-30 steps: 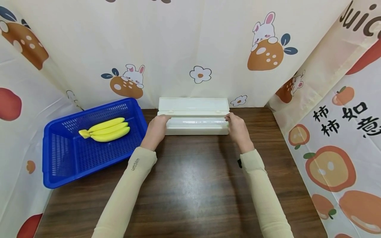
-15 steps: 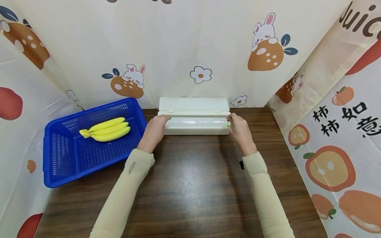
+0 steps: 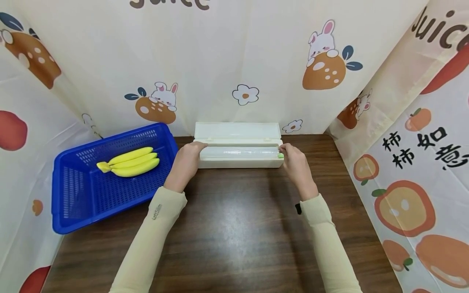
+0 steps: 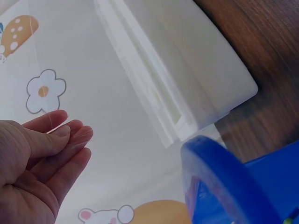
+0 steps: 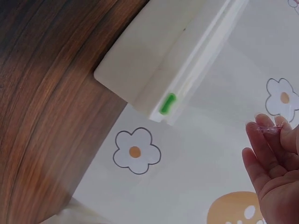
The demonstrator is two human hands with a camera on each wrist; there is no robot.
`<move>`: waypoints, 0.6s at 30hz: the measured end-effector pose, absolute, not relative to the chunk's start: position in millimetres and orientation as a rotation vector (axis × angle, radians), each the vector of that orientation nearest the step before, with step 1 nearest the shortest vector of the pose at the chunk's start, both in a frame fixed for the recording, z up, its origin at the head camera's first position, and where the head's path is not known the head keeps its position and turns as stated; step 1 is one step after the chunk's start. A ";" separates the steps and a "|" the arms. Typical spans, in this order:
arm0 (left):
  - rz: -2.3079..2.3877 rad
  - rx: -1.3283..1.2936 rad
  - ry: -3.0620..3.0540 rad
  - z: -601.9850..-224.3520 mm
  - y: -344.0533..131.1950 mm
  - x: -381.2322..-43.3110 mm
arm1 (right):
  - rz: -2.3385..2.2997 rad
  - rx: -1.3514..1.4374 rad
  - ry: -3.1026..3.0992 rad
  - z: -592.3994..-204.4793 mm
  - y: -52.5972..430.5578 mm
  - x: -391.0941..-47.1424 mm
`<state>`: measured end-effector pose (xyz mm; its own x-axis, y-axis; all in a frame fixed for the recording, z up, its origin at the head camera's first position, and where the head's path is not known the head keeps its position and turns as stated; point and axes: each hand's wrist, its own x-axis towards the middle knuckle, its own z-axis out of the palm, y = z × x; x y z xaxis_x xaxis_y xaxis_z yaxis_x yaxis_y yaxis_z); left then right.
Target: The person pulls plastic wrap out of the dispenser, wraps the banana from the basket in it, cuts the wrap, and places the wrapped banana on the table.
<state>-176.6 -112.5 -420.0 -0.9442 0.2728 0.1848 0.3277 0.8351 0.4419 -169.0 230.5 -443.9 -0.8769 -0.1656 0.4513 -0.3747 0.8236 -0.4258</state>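
Note:
A white cling film box [image 3: 239, 164] sits at the back of the table, its lid [image 3: 237, 131] raised and a clear roll [image 3: 238, 152] inside. My left hand [image 3: 185, 165] is at the box's left end; between thumb and fingertips it pinches clear cling film [image 4: 83, 136]. At the right end my right hand [image 3: 297, 166] likewise pinches a gathered bit of the film [image 5: 268, 129]. A green piece [image 3: 281, 155] shows at the roll's right end beside this hand. Most of the film between the hands is hard to see against the white.
On the left stands a blue plastic basket [image 3: 106, 215] holding a bunch of yellow bananas [image 3: 130, 162]. The dark wooden table [image 3: 234, 236] stretches in front of the box. Printed cloth [image 3: 220, 61] hangs right behind the box and along both sides.
My left hand has shifted slightly left and my right hand slightly right, so they are a little farther apart. The green piece on the right is now more uncovered.

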 end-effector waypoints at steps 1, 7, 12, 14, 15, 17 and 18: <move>-0.724 -0.479 -2.895 -419.7 -113.0 -176.2 | 0.724 0.409 -2.597 -443.5 230.3 -168.1; -0.718 -0.492 -2.858 -413.9 -114.6 -171.9 | 0.713 0.433 -2.567 -438.0 229.3 -161.7; -0.737 -0.471 -2.845 -409.2 -114.4 -168.0 | 0.689 0.456 -2.541 -436.2 230.2 -158.7; -0.744 -0.459 -2.843 -408.0 -115.1 -166.0 | 0.683 0.461 -2.536 -434.9 229.8 -157.3; -0.745 -0.455 -2.840 -407.0 -115.2 -165.0 | 0.680 0.462 -2.533 -434.0 229.5 -156.5; -0.748 -0.459 -2.830 -405.7 -115.7 -163.9 | 0.673 0.466 -2.526 -432.4 229.3 -155.1; -0.746 -0.462 -2.823 -405.0 -115.6 -163.4 | 0.670 0.467 -2.521 -431.4 229.4 -154.3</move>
<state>-163.4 -115.6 -405.0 -0.9344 0.2496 0.2540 0.3425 0.8254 0.4488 -154.3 229.4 -431.4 -0.8230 -0.1961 0.5332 -0.4350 0.8211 -0.3695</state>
